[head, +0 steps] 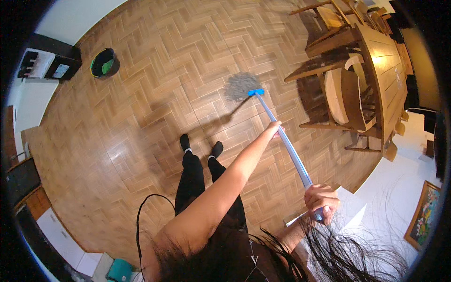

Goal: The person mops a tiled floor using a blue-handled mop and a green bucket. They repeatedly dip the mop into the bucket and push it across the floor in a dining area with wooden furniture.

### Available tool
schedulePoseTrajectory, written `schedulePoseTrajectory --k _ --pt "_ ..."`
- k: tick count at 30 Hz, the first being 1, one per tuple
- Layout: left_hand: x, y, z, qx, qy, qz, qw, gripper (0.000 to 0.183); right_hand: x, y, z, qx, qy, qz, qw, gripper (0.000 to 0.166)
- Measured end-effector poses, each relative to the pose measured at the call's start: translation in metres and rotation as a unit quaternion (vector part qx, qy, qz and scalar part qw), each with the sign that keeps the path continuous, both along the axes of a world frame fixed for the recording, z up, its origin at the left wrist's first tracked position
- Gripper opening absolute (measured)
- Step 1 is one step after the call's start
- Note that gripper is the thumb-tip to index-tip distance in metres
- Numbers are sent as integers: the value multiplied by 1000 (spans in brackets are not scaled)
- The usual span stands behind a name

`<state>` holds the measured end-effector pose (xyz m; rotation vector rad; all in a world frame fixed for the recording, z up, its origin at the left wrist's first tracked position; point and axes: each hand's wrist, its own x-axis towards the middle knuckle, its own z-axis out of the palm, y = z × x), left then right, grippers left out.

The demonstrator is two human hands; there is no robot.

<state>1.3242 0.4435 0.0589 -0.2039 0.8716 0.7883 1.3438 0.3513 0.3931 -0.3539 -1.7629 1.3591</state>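
Observation:
A string mop with a grey strand head and a blue clamp lies against the wood-look tiled floor ahead of my feet. Its pale blue handle slants back toward my right side. Around the lower part of the handle, my left hand is closed, with that arm stretched across my body. My right hand grips the handle near its top end, close to loose strands of hair. The mop strands are spread out to the left of the clamp.
A dark bucket with something green inside stands at the upper left, near a black and white cabinet. Along the right are a wooden table and wooden chairs. A black cable loops beside my left arm.

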Motion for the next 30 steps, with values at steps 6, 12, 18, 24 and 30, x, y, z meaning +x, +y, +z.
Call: schedulePoseTrajectory --k 6,12,18,24,30 --pt "-5 -12 -7 -35 42 26 998 20 17 -10 -11 9 109 -148 983 30" --pt "-30 -35 32 -33 38 2 999 20 15 -8 17 -96 182 -324 923 31" --pt "-95 -98 29 -76 31 101 992 14 -21 -7 27 -148 191 -329 913 32" --pt "-197 -197 -4 -127 12 299 946 18 -113 -21 -10 -215 219 -308 901 34" --pt "-293 -308 -54 -127 23 407 904 25 -189 -60 -88 -355 230 -265 867 40"
